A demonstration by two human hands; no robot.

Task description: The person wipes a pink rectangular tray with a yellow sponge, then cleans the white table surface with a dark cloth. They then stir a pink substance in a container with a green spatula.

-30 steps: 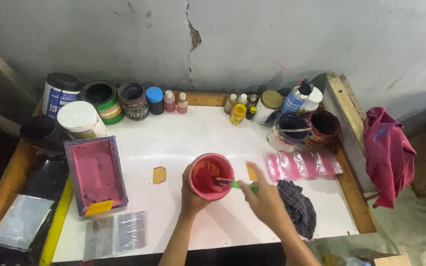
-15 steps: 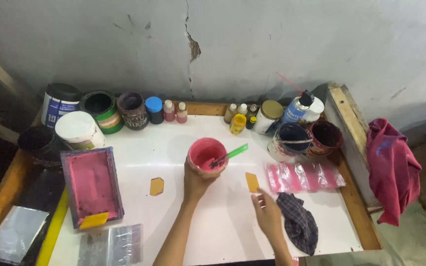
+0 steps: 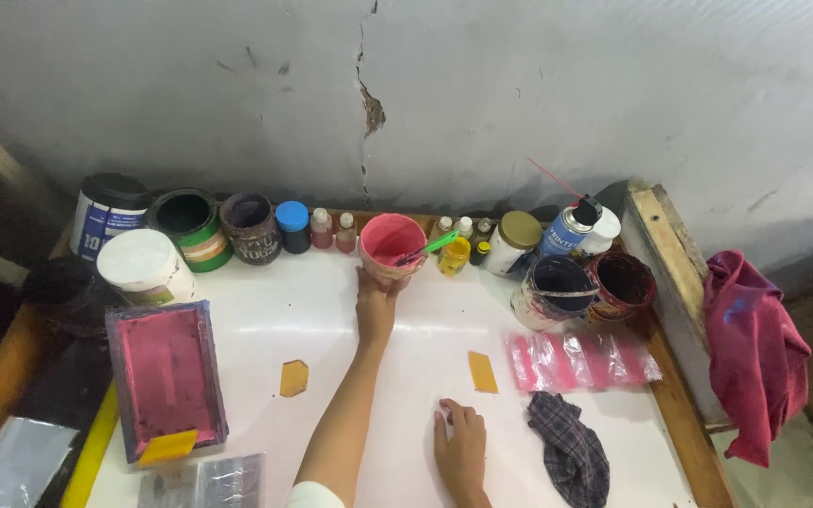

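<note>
Pink paint cup [image 3: 391,243] gripped by left hand [image 3: 374,299], far table edge

Left hand [image 3: 374,306] pushed pink cup [image 3: 392,245] toward the wall.

A white worktop [image 3: 425,310] with a wooden rim carries everything. Along its far edge stand a white lidded tub [image 3: 143,266], a green-banded open can [image 3: 188,226], a dark jar [image 3: 252,227], a blue-capped jar [image 3: 294,226], small bottles [image 3: 333,230], a pink paint cup [image 3: 392,245], a spray can [image 3: 566,229] and two stained paint pots [image 3: 587,282]. At the left lies a pink-coated rectangular tray [image 3: 164,376]. Two orange cards [image 3: 482,372], a pink-smeared plastic sheet [image 3: 581,359] and a checked dark cloth [image 3: 571,452] lie nearer, towards the right.
</note>
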